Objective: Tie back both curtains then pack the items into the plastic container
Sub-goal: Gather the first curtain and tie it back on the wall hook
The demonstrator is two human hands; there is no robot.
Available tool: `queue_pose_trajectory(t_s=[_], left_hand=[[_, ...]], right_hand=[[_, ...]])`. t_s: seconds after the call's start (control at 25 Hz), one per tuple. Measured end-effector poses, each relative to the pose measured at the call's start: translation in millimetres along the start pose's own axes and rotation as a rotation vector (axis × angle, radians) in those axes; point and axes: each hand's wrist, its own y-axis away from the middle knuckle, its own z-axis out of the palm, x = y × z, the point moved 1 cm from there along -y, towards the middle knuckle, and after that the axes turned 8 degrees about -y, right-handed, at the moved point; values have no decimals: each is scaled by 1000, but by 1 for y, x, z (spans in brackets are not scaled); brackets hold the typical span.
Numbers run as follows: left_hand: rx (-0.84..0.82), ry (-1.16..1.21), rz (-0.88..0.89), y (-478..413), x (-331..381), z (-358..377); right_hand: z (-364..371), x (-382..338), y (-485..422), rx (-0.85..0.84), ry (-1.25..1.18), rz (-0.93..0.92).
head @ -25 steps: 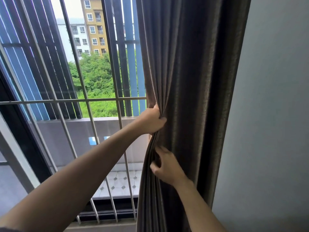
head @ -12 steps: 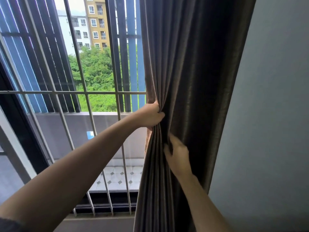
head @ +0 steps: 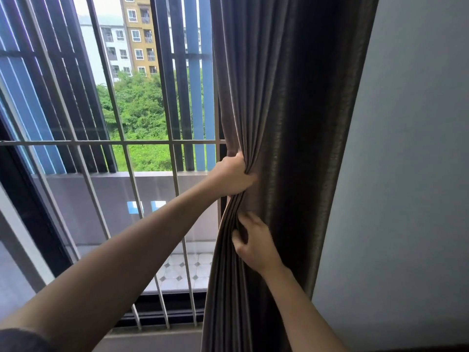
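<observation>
Beside the barred window (head: 121,142), both hands are gathering the grey-brown curtain (head: 291,123) towards the wall (head: 406,174).

The left hand (head: 233,176) is gripping the curtain's bunched leading edge just below the window's crossbar (head: 63,143), its fingers (head: 247,174) closed round the folds exactly as a second ago. The right hand (head: 253,240), which half a second ago was lying higher and flatter on the cloth, is now curling its fingers into the pleats just below the left hand and pinching them. I judge that the folds are being collected handful by handful, so tying is not yet starting. No tie-back is showing, and the plastic container and items are out of view.
</observation>
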Motion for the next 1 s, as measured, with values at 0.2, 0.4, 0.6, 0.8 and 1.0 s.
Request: queue_pose_trajectory(t_s=[0.2,0.4,0.6,0.8,1.0], left_hand=[[-101,137,-89,2,-6,-5],[-119,186,-66,5,-4,-4],[-168,126,-10,2,1,-6],[-164,78,41,1,2,-7],[-265,225,72,7,4,-8]], right_hand=[[-89,-9,-17,814,-56,25],[-87,16,-38,363,54,202],[-19,32,-9,7,39,175],[4,19,4,-85,52,164],[2,18,0,-173,2,194]])
